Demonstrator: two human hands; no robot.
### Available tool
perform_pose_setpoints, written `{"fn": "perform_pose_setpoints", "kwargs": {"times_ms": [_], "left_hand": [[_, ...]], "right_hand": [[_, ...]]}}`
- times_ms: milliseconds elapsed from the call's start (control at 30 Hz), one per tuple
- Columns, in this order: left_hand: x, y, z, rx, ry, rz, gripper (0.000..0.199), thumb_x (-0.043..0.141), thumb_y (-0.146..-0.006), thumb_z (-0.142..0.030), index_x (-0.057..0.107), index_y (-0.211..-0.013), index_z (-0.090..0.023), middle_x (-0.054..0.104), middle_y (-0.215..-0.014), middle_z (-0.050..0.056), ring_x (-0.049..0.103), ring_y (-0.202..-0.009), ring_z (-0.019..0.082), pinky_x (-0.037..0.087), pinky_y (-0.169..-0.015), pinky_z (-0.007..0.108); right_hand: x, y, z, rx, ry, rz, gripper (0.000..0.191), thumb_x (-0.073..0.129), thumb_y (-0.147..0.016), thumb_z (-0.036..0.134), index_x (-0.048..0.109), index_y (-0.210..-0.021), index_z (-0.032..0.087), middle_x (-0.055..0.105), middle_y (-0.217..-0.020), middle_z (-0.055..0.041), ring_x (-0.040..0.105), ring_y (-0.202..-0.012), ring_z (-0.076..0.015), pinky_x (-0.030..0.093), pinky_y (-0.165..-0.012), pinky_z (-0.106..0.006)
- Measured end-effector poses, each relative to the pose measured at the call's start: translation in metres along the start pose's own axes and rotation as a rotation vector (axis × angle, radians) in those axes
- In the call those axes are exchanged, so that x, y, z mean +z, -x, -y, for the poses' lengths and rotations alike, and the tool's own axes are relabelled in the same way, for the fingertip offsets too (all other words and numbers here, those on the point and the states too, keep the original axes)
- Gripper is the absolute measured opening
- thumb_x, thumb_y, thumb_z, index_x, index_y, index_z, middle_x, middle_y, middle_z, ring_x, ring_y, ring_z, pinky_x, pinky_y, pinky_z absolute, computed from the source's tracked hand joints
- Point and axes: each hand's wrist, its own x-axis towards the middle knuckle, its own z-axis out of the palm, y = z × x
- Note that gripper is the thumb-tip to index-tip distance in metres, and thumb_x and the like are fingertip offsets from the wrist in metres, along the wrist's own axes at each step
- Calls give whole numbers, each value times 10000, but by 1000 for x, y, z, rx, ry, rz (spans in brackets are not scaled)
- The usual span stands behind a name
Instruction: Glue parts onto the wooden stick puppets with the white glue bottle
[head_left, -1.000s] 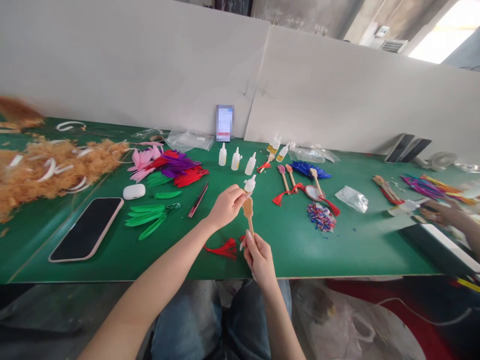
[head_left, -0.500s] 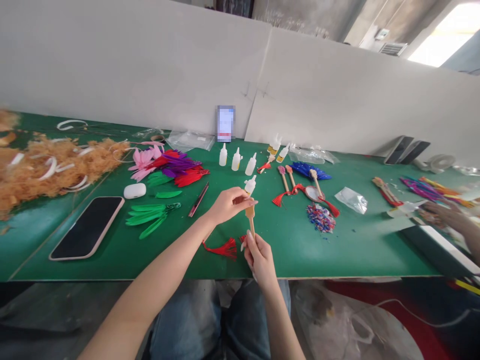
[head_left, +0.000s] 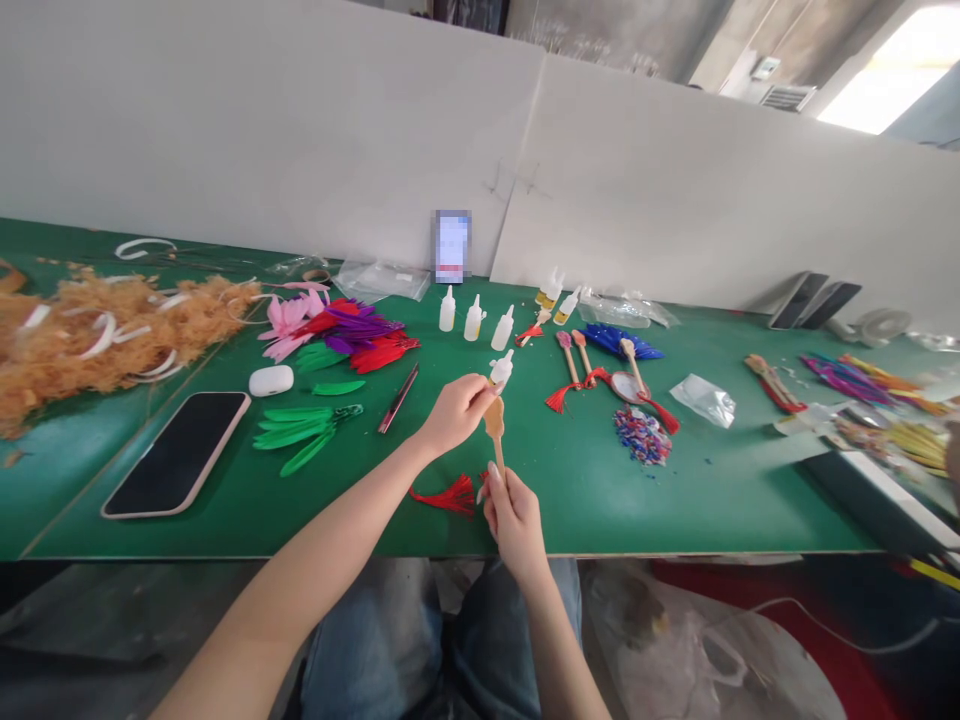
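In my right hand [head_left: 516,520] is the handle of a small wooden stick with a wide flat head [head_left: 494,418]. It is held upright above the table's front edge, and red tassel threads show beside my fingers. My left hand [head_left: 456,412] is closed in a pinch at the top of that head; what its fingertips hold, if anything, I cannot make out. Just behind them stands a small white nozzle bottle [head_left: 501,367], partly covered by the fingers. A red tassel [head_left: 450,495] lies on the table between my forearms.
Several white bottles [head_left: 473,320] stand behind my hands. Tasselled sticks [head_left: 577,358], blue feathers [head_left: 622,340] and a pile of coloured bits [head_left: 643,436] lie right. Green feathers [head_left: 296,425], a cutter knife [head_left: 398,398] and a phone [head_left: 176,455] lie left.
My left hand has drawn slightly left and its fingertips sit lower against the stick's head. The stick has tilted a little left. At far right, another person's hand has mostly left view.
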Motion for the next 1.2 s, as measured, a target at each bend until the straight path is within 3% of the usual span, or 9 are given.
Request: {"fn": "perform_pose_setpoints", "kwargs": {"times_ms": [133,267,333,467,533,1000,1100,1200], "left_hand": [[-3,0,1,-128,114,48,462,383,-914,-479,403,-560,-183,384,-475,-45,387,-447,85,296,-461,223],[-6,0,-1,-231,293,115,517,309,-915,-543,540,-642,-169,398,-455,-41,421,-426,89,328,-446,223],[-8,-1,-2,-194,294,125,530,311,-912,-545,600,-690,-161,449,-517,-20,442,-462,91,349,-453,223],[-10,-2,-4,-36,181,144,337,579,-798,-509,629,-735,-182,546,-696,-5,471,-553,86,377,-491,213],[-10,-3,-4,-27,184,145,310,599,-793,-481,609,-715,-181,538,-677,-14,456,-544,85,367,-493,213],[-5,-1,-1,-62,112,87,409,409,-923,-412,482,-604,-167,437,-516,-43,435,-464,79,342,-519,218],[-5,0,2,-115,160,141,426,350,-940,-434,522,-660,-163,459,-524,-37,459,-474,84,364,-534,220],[-7,0,2,-120,172,150,466,237,-962,-437,596,-856,-159,522,-641,-8,493,-548,94,396,-579,227]], "right_hand": [[1,1,-5,-22,59,-32,461,460,-848,591,458,-636,182,354,-461,77,292,-369,-38,210,-338,-166],[2,0,-2,-29,31,-33,462,461,-838,607,449,-648,186,325,-451,90,272,-364,-40,200,-341,-171],[2,-1,0,-23,-8,-31,464,467,-827,620,444,-656,188,314,-447,96,265,-359,-39,192,-337,-171],[2,-1,1,4,-71,-19,471,480,-809,636,434,-660,191,308,-443,103,243,-343,-33,177,-321,-166],[1,-1,1,14,-74,-9,480,480,-805,642,434,-656,189,299,-438,106,235,-339,-30,173,-317,-161],[-1,-2,0,41,-74,24,490,484,-802,647,442,-659,181,309,-411,109,245,-321,-22,168,-309,-151],[-1,-3,-1,35,-66,5,488,484,-800,649,442,-665,181,308,-416,109,249,-329,-23,173,-312,-152],[-1,-4,-1,25,-55,-1,489,473,-807,648,442,-663,182,297,-407,112,238,-324,-23,171,-314,-155]]}}
